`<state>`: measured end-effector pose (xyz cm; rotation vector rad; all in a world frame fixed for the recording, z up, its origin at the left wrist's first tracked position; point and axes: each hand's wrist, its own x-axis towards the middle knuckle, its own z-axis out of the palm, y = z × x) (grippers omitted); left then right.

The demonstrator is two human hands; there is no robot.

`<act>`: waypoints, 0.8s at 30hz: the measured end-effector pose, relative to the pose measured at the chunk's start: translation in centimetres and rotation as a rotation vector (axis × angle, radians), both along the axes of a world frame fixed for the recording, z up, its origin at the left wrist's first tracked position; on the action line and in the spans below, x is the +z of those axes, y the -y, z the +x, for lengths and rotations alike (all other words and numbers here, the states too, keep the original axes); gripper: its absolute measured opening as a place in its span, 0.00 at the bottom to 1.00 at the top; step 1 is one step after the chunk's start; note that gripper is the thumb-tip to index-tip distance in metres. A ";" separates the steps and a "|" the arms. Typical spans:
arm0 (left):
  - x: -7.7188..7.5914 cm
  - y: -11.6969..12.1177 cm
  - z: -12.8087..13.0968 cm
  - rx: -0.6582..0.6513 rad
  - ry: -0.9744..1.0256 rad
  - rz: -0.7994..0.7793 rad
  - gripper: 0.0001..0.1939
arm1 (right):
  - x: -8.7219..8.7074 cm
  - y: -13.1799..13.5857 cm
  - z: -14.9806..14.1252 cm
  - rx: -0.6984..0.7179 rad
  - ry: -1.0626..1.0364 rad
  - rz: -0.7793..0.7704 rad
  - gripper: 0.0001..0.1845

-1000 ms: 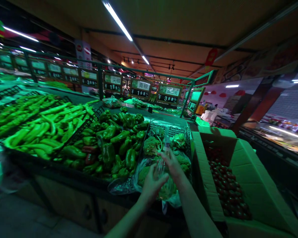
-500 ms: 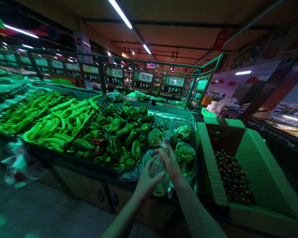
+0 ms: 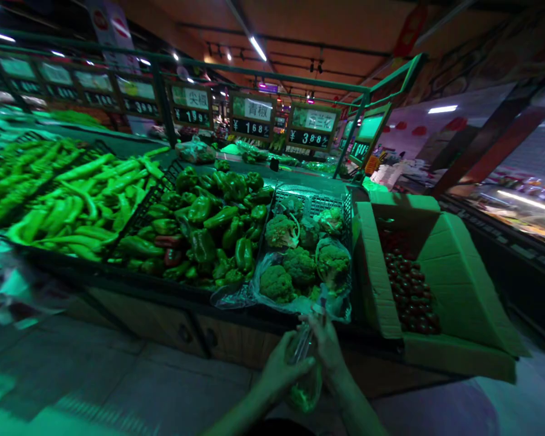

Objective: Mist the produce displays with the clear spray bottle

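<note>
Both of my hands hold a clear plastic bag (image 3: 305,387) with a head of broccoli in its bottom, low in the picture in front of the produce stand. My left hand (image 3: 281,369) is closed round the bag's twisted neck from the left. My right hand (image 3: 327,351) pinches the top of the neck from the right. The bag hangs below the stand's front edge. Just beyond it lies the black crate of broccoli (image 3: 300,266), lined with clear plastic film.
Left of the broccoli are green bell peppers (image 3: 209,236) and long green peppers (image 3: 72,200) in black crates. A cardboard box of cherry tomatoes (image 3: 409,284) stands on the right. Price signs (image 3: 253,118) hang on a green frame behind. Tiled floor (image 3: 118,393) runs in front.
My hands have drawn the bagged broccoli back and down, off the crate to below the stand's front edge. The view has pulled back and tilted down, showing more floor.
</note>
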<state>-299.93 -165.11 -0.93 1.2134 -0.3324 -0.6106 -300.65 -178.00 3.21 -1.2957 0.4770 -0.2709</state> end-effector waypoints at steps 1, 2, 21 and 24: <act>-0.4 -1.3 -0.2 0.053 0.004 0.038 0.33 | -0.2 -1.3 0.6 0.043 -0.006 0.015 0.30; -0.7 -2.6 -0.5 0.113 -0.001 0.086 0.33 | -0.4 -2.7 1.1 0.092 -0.011 0.032 0.31; -2.8 -6.8 -5.9 0.473 -0.144 0.225 0.42 | -1.7 -8.2 -0.2 0.358 -0.031 0.126 0.34; -2.6 -3.1 -6.1 0.296 -0.089 0.191 0.45 | -1.9 -4.2 -3.3 0.193 -0.022 0.147 0.35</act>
